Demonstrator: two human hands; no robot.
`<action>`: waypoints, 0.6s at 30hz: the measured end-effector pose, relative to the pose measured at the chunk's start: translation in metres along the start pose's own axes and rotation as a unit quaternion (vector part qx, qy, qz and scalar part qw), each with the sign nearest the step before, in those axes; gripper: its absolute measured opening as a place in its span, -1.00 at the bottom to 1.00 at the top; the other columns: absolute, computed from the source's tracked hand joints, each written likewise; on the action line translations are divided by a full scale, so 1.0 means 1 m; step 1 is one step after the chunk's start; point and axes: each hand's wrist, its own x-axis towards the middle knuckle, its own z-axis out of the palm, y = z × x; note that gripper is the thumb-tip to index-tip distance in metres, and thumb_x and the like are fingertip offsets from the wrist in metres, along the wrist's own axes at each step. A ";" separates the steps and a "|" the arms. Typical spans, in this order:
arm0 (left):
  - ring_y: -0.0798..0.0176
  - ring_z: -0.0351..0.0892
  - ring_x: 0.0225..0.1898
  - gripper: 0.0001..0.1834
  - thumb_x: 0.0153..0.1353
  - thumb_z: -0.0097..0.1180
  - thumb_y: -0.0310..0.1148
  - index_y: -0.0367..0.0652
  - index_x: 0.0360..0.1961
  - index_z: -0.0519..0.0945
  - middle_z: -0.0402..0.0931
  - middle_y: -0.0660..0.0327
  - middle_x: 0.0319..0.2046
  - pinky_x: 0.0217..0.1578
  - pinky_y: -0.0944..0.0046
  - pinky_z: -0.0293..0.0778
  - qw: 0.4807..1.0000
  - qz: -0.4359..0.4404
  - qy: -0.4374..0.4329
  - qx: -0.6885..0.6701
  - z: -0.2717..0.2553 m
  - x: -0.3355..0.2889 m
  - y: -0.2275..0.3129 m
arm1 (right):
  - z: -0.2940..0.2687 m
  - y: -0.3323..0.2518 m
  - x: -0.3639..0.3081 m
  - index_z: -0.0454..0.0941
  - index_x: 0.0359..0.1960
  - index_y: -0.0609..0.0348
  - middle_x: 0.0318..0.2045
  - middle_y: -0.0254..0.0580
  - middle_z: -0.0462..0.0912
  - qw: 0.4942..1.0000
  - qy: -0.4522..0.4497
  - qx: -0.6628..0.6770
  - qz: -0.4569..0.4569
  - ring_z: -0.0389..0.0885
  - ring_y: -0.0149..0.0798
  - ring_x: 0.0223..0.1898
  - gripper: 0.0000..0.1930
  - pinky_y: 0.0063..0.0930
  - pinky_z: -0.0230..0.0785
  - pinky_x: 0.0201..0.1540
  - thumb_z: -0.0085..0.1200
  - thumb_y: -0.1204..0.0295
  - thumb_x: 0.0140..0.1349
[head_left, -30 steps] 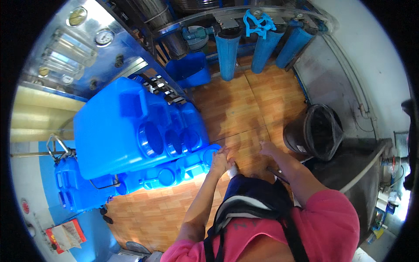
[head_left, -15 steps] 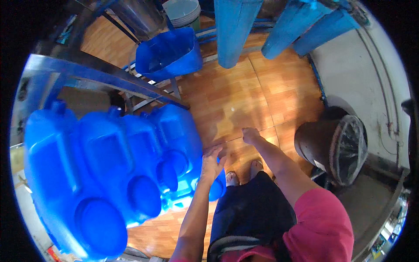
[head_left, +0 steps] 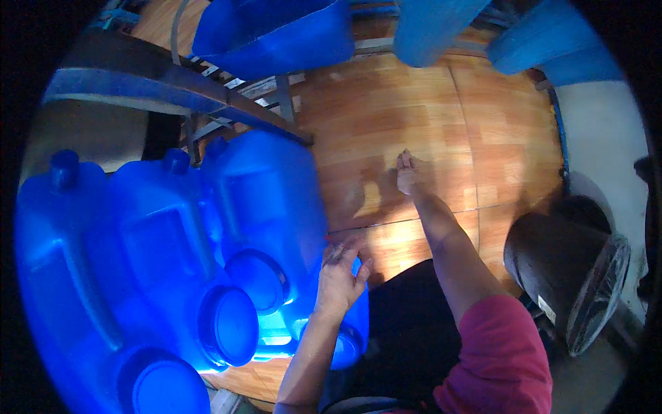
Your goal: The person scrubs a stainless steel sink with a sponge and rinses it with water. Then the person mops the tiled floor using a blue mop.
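Observation:
Next to the group of large blue plastic jugs, my left hand (head_left: 341, 279) has its fingers apart and holds nothing. It overlaps the edge of the nearest jug (head_left: 283, 190) in view; whether it touches it I cannot tell. Farther forward, above the wooden-look floor (head_left: 372, 138), my right hand (head_left: 411, 176) has its fingers curled together. Anything inside them is hidden. Other blue jugs, one in the middle (head_left: 155, 245) and one at the far left (head_left: 58, 276), stand close together with round caps toward me.
A metal frame (head_left: 227, 110) runs behind the jugs, with a blue open tub (head_left: 276, 52) beyond it. Light-blue cylinders (head_left: 434, 31) stand at the back. To the right, a dark bucket (head_left: 555, 265) with clear plastic over its opening lies tilted by the pale wall (head_left: 603, 131).
The view has shifted forward and down, so the jugs look nearer and the tub sits higher. My right hand has turned, its fingers now pointing up and away; my left stays by the jugs.

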 end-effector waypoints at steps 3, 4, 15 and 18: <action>-0.08 0.47 0.00 -0.64 0.06 0.21 -0.33 -0.14 -0.08 0.53 0.52 0.02 -0.06 0.03 0.06 0.37 1.000 -0.007 0.016 0.006 -0.006 0.004 0.003 | 0.022 0.007 0.008 0.18 0.25 0.23 0.26 0.14 0.17 0.998 0.025 -0.007 -0.051 0.16 0.10 0.27 -0.41 -0.10 0.06 0.27 -0.13 0.28 0.17; -0.08 0.47 0.00 -0.65 0.06 0.21 -0.33 -0.14 -0.09 0.54 0.52 0.02 -0.06 0.03 0.06 0.38 1.000 -0.004 0.025 0.011 -0.007 0.006 0.004 | 0.030 0.008 0.007 0.26 0.19 0.19 0.19 0.06 0.27 0.997 0.035 0.060 -0.013 0.25 0.06 0.20 -0.47 -0.11 0.13 0.21 -0.12 0.27 0.17; -0.08 0.49 -0.03 -0.69 0.06 0.18 -0.36 -0.17 -0.13 0.54 0.52 0.03 -0.09 0.03 0.04 0.38 0.999 -0.024 0.023 0.004 -0.007 0.012 0.007 | 0.043 0.033 0.008 0.57 -0.35 0.10 -0.38 -0.08 0.60 0.976 0.113 0.183 -0.013 0.59 -0.12 -0.32 -0.87 -0.22 0.44 -0.29 0.00 0.43 0.08; -0.07 0.51 -0.05 -0.73 0.06 0.18 -0.37 -0.16 -0.17 0.56 0.54 0.04 -0.12 -0.02 0.07 0.43 0.999 -0.026 0.027 0.013 -0.004 0.010 0.004 | 0.029 0.035 0.007 0.53 -0.52 0.13 -0.56 -0.14 0.56 0.988 0.149 0.010 -0.024 0.56 -0.20 -0.50 -0.92 -0.31 0.41 -0.44 0.14 0.43 -0.02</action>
